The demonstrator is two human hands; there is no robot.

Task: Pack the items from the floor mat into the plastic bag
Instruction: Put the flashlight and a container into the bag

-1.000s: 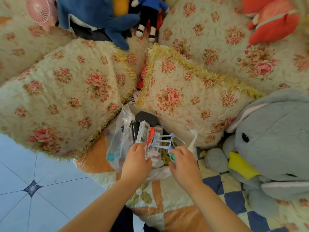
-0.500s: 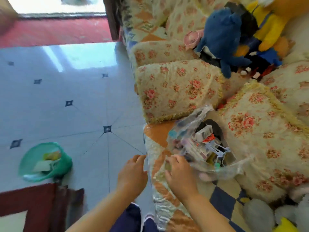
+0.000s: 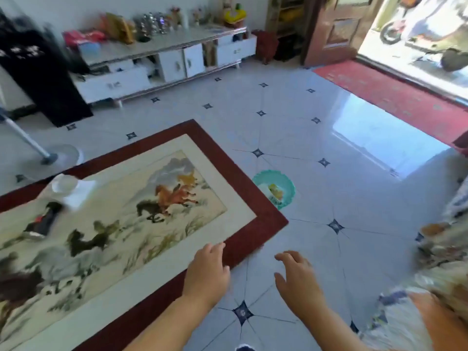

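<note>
2 small items lie at the left end of the floor mat [image 3: 231, 173]: a black object [image 3: 43, 222] with a red mark, on its side, and a white cup-like thing [image 3: 64, 184] just beyond it; blur hides what they are. Both lie well apart from the fingers. The left hand [image 3: 206, 272] is over the mat's dark red border, and the right hand [image 3: 297, 277] over the tiled floor [image 3: 304, 122] just beside it. All fingers are loose, holding nothing. A green basket [image 3: 274, 188] sits on the tiles past the mat's corner.

No readable text, label, brand or number anywhere in view.
</note>
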